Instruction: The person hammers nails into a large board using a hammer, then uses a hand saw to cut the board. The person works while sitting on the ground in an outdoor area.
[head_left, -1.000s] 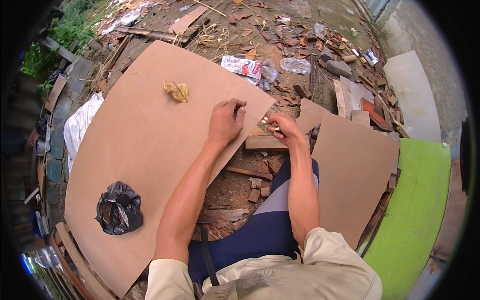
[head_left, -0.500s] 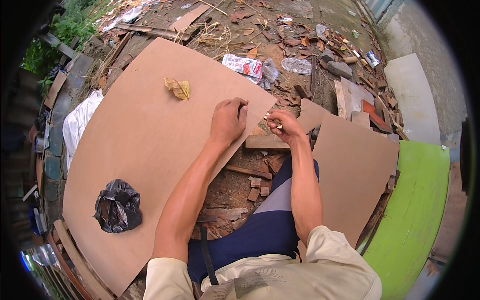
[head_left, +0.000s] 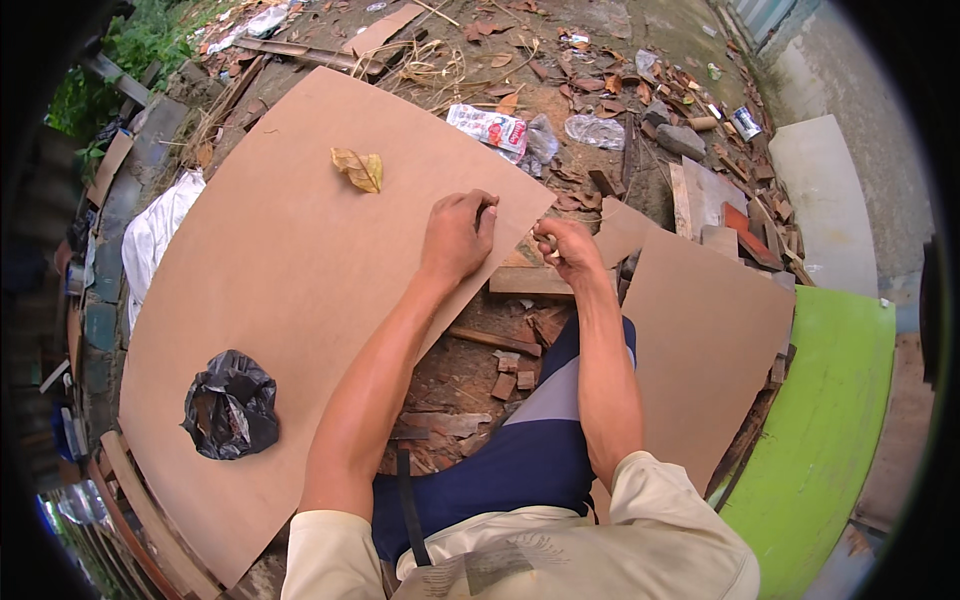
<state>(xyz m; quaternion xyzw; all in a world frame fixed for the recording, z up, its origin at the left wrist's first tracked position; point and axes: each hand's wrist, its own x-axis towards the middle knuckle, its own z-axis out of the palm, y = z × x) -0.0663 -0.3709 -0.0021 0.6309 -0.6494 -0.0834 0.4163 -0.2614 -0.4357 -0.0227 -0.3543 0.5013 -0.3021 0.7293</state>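
My left hand [head_left: 460, 236] rests on a large brown board [head_left: 300, 240] near its right edge, thumb and fingers curled together. Whatever is between those fingers is hidden. Just past the board's corner, my right hand [head_left: 568, 248] is closed in a pinch, with a small pale bit showing among its fingers, too small to name. A dry yellow-brown leaf [head_left: 358, 170] lies on the board's far part. Nearer me on the left, a crumpled black plastic bag [head_left: 232, 405] sits opened on the board, dark contents partly visible inside.
To the right lie another brown board [head_left: 705, 340] and a bright green panel [head_left: 815, 430]. Broken bricks [head_left: 507, 385] and a wooden block [head_left: 530, 281] are between the boards. Beyond are a printed wrapper [head_left: 488, 128], clear plastic [head_left: 595, 131], stones and dry leaves. White cloth [head_left: 160, 235] hangs at left.
Both hands stay in nearly the same place. My right fingers have turned slightly, and less of the pale bit shows. The whole view has shifted a little.
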